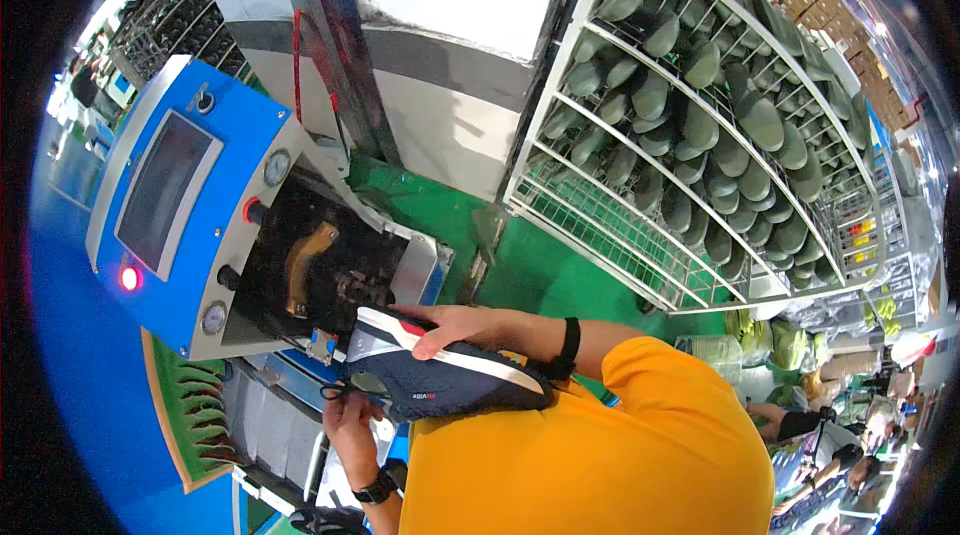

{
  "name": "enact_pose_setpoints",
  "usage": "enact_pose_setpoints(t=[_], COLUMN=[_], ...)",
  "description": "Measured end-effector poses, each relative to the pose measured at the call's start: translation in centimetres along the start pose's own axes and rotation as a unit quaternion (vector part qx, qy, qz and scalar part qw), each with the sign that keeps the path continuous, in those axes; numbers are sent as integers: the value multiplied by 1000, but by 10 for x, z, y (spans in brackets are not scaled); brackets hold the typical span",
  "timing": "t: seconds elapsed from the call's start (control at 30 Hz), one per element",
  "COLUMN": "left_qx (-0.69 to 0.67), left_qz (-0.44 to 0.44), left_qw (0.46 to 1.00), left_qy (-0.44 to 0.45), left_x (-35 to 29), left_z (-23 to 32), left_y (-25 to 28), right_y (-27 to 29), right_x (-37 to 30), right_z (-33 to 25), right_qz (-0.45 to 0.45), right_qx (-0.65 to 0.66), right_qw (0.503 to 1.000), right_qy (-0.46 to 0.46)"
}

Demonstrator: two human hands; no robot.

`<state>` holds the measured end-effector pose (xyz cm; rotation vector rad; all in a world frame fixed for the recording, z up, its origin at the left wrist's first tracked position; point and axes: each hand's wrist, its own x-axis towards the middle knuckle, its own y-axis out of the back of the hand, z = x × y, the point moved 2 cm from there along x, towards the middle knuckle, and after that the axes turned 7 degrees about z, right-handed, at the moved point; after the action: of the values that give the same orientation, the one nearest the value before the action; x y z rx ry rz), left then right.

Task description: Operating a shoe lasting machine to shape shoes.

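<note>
Rack [600, 220] of grey forms [762, 122], shoe [462, 377] in right grip [455, 327]

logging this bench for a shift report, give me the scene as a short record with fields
right hand: grips the shoe
left hand: fingers at a dark lace; grip unclear
shoe: dark, with white edging and a red patch
machine: blue, with dark screen, lit red light, two round gauges
rack: white metal, bearing many grey-green rounded pieces
</note>
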<state>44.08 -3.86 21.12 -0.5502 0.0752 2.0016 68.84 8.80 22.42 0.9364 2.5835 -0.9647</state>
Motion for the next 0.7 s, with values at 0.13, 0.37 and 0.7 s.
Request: enact_pose_setpoints(t=[0.13, 0.37, 0.7], left_qx=[166, -78, 44], left_qz=[79, 26, 152], left_qw=[978, 996, 978], left_qy=[-102, 19, -139], left_x=[-1, 8, -9], left_z=[6, 9, 17], left_y=[-10, -52, -71], right_y=[20, 81, 60], right_x=[7, -5, 15], right_z=[2, -9, -40], right_qz=[13, 47, -31], right_qx=[-22, -58, -21], right_qw=[999, 997, 998], right_qy=[25, -1, -43])
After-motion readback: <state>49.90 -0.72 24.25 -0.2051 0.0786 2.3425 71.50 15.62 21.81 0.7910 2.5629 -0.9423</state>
